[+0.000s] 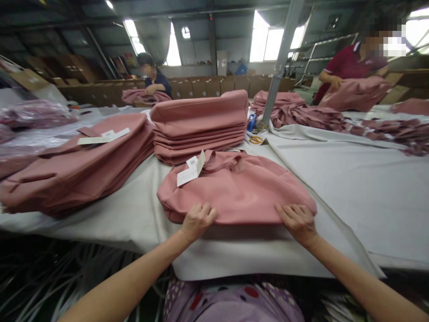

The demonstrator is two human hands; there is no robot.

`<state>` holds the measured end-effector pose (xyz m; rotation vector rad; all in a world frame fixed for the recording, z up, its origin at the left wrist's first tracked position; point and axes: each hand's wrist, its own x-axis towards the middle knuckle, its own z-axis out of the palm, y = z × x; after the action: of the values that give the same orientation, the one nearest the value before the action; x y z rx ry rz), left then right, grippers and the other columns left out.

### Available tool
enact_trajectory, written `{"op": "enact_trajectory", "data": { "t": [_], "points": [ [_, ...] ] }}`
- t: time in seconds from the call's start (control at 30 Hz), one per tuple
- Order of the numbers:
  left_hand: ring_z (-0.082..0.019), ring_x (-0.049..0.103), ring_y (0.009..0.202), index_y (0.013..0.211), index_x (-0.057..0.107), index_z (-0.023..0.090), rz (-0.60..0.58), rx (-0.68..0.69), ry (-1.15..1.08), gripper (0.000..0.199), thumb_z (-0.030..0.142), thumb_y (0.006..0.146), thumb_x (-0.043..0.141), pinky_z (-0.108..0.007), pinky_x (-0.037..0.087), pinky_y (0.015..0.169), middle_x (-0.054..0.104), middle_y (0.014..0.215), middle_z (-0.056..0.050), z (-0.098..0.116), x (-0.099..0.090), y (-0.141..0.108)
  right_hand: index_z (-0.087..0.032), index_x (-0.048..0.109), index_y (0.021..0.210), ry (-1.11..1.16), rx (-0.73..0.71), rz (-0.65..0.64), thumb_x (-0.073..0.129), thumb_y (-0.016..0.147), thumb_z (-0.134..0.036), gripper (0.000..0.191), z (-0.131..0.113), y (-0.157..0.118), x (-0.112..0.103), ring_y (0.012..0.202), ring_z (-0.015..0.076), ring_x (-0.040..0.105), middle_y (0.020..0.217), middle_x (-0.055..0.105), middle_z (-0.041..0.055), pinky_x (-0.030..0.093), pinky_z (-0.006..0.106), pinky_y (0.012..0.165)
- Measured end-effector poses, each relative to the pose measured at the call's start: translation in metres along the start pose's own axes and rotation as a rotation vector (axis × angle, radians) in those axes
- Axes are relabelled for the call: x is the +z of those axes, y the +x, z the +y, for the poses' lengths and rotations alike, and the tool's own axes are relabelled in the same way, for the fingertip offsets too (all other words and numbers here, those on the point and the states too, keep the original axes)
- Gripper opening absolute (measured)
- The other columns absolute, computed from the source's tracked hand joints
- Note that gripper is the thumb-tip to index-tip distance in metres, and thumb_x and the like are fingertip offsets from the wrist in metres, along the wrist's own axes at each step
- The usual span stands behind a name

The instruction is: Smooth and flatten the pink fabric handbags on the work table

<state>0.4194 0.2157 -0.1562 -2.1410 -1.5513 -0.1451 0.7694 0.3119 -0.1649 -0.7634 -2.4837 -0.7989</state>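
Observation:
A pink bag (pixel 241 192) lies on the pale cloth-covered table in front of me, its handles folded over the top. White paper tags (pixel 188 175) rest on its upper left part. My left hand (pixel 198 220) is closed on the bag's near edge, left of the middle. Farther right along that edge, my right hand (pixel 298 222) grips the bag too, fingers curled over the material. The undersides of both hands are hidden.
Behind the bag stands a stack of folded pink bags (pixel 201 125). More tagged bags (pixel 80 165) are piled at left. Orange-handled scissors (pixel 256 140) and a blue item (pixel 251 122) lie by a metal post (pixel 278 67). Two people handle pink pieces beyond.

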Motion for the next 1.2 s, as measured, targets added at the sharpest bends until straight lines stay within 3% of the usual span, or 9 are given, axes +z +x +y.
{"op": "enact_trajectory", "data": {
  "t": [0.13, 0.27, 0.47, 0.53, 0.6, 0.67, 0.83, 1.0, 1.2],
  "points": [
    [-0.018, 0.049, 0.064, 0.081, 0.055, 0.020, -0.090, 0.051, -0.013, 0.014, 0.014, 0.091, 0.047, -0.030, 0.031, 0.055, 0.056, 0.077, -0.003, 0.009, 0.014, -0.009, -0.004, 0.048, 0.129, 0.031, -0.045, -0.013, 0.044, 0.087, -0.001, 0.042, -0.011, -0.020, 0.012, 0.090, 0.0250, 0.053, 0.098, 0.065, 0.0119, 0.038, 0.038, 0.077],
    [-0.019, 0.052, 0.070, 0.088, 0.055, 0.020, -0.181, 0.076, -0.042, 0.011, 0.018, 0.092, 0.045, -0.030, 0.037, 0.058, 0.057, 0.081, -0.004, -0.001, 0.003, 0.001, -0.007, 0.054, 0.123, 0.037, -0.113, -0.050, 0.044, 0.089, -0.001, 0.037, 0.005, -0.016, 0.009, 0.081, 0.0226, 0.053, 0.090, 0.065, 0.0084, 0.037, 0.037, 0.070],
    [-0.028, 0.053, 0.102, 0.104, 0.058, 0.021, -0.230, 0.022, -0.064, 0.023, 0.012, 0.083, 0.052, -0.047, 0.040, 0.090, 0.060, 0.108, -0.010, -0.073, -0.040, 0.001, -0.013, 0.060, 0.119, 0.059, -0.178, -0.126, 0.046, 0.089, -0.003, 0.035, 0.037, 0.005, -0.005, 0.084, 0.0224, 0.056, 0.093, 0.063, 0.0087, 0.041, 0.037, 0.074],
    [-0.026, 0.054, 0.103, 0.096, 0.063, 0.022, -0.252, 0.055, -0.107, 0.022, 0.010, 0.082, 0.050, -0.044, 0.040, 0.094, 0.063, 0.103, -0.006, -0.101, -0.043, -0.010, -0.016, 0.063, 0.114, 0.075, -0.202, -0.165, 0.048, 0.089, -0.006, 0.031, 0.050, 0.016, -0.013, 0.095, 0.0248, 0.057, 0.100, 0.064, 0.0105, 0.043, 0.040, 0.083],
    [-0.021, 0.057, 0.103, 0.108, 0.062, 0.021, -0.275, 0.105, -0.169, 0.036, 0.004, 0.081, 0.044, -0.035, 0.043, 0.092, 0.063, 0.111, -0.005, -0.123, -0.033, -0.020, -0.018, 0.065, 0.113, 0.099, -0.205, -0.185, 0.049, 0.090, -0.009, 0.029, 0.066, 0.026, -0.020, 0.110, 0.0288, 0.053, 0.114, 0.062, 0.0128, 0.040, 0.048, 0.095],
    [-0.021, 0.058, 0.105, 0.113, 0.062, 0.020, -0.251, 0.116, -0.197, 0.045, 0.002, 0.080, 0.038, -0.035, 0.043, 0.093, 0.064, 0.113, -0.006, -0.137, -0.014, -0.029, -0.019, 0.064, 0.116, 0.132, -0.204, -0.208, 0.048, 0.091, -0.010, 0.031, 0.083, 0.032, -0.022, 0.120, 0.0312, 0.049, 0.126, 0.056, 0.0154, 0.039, 0.052, 0.098],
    [-0.022, 0.059, 0.108, 0.121, 0.061, 0.022, -0.198, 0.077, -0.208, 0.051, 0.005, 0.084, 0.030, -0.034, 0.047, 0.092, 0.062, 0.122, -0.009, -0.148, 0.032, -0.047, -0.018, 0.062, 0.121, 0.169, -0.198, -0.240, 0.045, 0.093, -0.012, 0.033, 0.102, 0.021, -0.008, 0.127, 0.0282, 0.045, 0.134, 0.051, 0.0178, 0.048, 0.041, 0.097],
    [-0.024, 0.062, 0.107, 0.130, 0.054, 0.030, -0.213, -0.005, -0.084, 0.057, 0.005, 0.088, 0.025, -0.031, 0.053, 0.075, 0.056, 0.133, -0.011, -0.136, 0.054, -0.066, -0.016, 0.061, 0.122, 0.184, -0.107, -0.162, 0.043, 0.091, -0.004, 0.037, 0.074, -0.009, 0.020, 0.129, 0.0314, 0.043, 0.131, 0.053, 0.0192, 0.047, 0.046, 0.100],
    [-0.030, 0.055, 0.120, 0.132, 0.053, 0.026, -0.193, -0.004, 0.061, 0.055, 0.001, 0.087, 0.034, -0.037, 0.049, 0.091, 0.050, 0.138, -0.019, -0.106, 0.064, -0.074, -0.016, 0.052, 0.132, 0.198, 0.043, -0.109, 0.043, 0.089, 0.000, 0.047, 0.038, -0.036, 0.048, 0.133, 0.0365, 0.034, 0.136, 0.048, 0.0227, 0.048, 0.052, 0.097]
  ]
}}
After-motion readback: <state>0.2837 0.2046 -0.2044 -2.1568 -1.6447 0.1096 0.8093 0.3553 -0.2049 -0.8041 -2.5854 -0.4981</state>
